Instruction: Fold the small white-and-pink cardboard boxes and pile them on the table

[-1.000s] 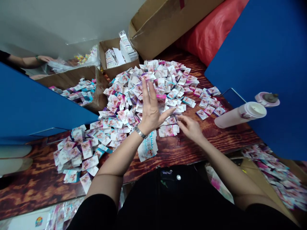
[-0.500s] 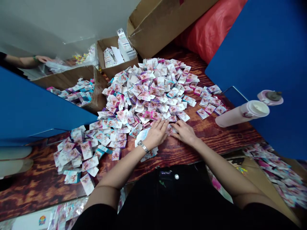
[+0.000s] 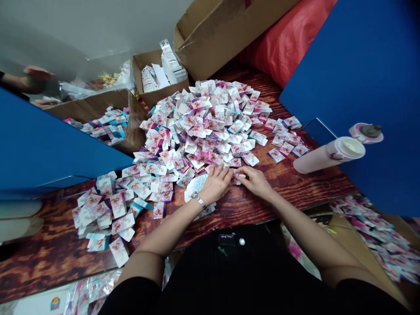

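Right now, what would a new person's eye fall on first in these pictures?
The large heap of small pink-and-white printed cards on the wooden table comes first. The left hand and right hand touch its near edge. Bright blue panels flank it on both sides.

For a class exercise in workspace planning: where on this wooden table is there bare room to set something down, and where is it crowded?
Bare wood of the table lies between the pink tumbler and the right hand, and along the near edge below the left hand. The heap of printed cards is crowded.
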Tool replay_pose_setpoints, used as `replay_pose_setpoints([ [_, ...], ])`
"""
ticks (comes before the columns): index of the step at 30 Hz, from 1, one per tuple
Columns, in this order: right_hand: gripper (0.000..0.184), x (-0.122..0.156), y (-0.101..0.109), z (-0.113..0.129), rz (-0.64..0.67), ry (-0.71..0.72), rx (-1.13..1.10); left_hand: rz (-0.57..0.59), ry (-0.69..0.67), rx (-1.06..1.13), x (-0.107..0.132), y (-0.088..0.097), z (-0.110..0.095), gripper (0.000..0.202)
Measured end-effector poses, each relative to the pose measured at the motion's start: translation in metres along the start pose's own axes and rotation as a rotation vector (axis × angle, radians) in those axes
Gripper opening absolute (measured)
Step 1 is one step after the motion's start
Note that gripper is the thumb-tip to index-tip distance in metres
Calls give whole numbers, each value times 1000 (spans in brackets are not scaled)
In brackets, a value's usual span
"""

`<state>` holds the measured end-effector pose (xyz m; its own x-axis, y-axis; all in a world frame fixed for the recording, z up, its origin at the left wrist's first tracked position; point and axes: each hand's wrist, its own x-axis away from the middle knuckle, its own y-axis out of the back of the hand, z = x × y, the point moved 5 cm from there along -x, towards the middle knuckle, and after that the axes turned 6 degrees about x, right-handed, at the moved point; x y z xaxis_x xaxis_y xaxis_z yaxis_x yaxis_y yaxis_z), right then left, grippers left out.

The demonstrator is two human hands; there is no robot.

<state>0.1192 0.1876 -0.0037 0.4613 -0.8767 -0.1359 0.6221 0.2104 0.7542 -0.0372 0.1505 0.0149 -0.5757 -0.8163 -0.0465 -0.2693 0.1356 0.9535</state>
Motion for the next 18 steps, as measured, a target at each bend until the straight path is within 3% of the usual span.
replay_pose_setpoints([
  [5, 27, -5, 8, -4, 52, -164, -186, -29, 0, -18, -5, 5, -7, 52],
  [12, 41, -7, 15, 11, 51, -166, -553, -173, 5, 79, -9, 18, -5, 57],
  [18, 30, -8, 14, 12, 15, -225, -509, -146, 13, 39, -9, 23, -13, 53],
])
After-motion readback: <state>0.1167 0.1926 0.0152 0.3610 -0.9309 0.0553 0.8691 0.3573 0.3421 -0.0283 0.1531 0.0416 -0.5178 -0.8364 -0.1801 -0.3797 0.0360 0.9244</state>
